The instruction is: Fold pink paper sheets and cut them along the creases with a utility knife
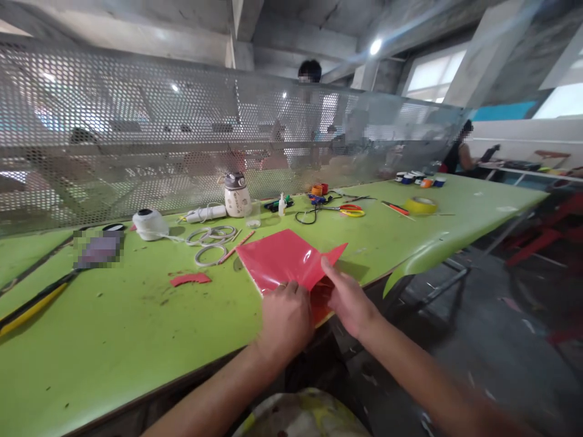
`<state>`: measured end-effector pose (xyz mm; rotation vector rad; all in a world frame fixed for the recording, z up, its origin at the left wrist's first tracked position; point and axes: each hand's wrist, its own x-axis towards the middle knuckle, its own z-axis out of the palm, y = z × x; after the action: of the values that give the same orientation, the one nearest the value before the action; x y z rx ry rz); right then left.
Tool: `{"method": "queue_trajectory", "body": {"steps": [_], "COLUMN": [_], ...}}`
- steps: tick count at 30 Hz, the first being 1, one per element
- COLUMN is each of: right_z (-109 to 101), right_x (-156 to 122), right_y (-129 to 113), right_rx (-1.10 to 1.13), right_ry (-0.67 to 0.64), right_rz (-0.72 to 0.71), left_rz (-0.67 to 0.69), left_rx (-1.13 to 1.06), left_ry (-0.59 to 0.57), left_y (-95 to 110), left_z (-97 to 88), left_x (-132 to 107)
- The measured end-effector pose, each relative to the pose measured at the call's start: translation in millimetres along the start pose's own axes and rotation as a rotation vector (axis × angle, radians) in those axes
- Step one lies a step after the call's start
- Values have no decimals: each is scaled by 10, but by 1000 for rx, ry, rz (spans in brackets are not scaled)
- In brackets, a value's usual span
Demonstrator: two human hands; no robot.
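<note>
A red sheet of paper lies on the green table near its front edge, one corner folded up into a point at the right. My left hand presses on the sheet's near part with its fingers curled down. My right hand rests on the fold, forefinger stretched along the crease. Both hands touch the paper.
Behind the sheet lie wire rings, a pencil, a white bottle, scissors, yellow tape and a red scrap. A perforated metal screen backs the table. People sit beyond it and at far right.
</note>
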<state>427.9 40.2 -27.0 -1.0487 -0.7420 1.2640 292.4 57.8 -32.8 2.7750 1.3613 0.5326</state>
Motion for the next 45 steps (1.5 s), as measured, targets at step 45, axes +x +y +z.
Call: {"method": "queue_trajectory", "body": {"steps": [45], "right_z": [-477], "right_x": [-257], "right_y": [-29], "right_rx": [-1669], "right_ry": [-551], "right_rz": [-954], "left_rz": [227], "left_rx": [-453], "left_ry": [102], "left_y": [-592], "left_z": [-507], "left_x": [-327]}}
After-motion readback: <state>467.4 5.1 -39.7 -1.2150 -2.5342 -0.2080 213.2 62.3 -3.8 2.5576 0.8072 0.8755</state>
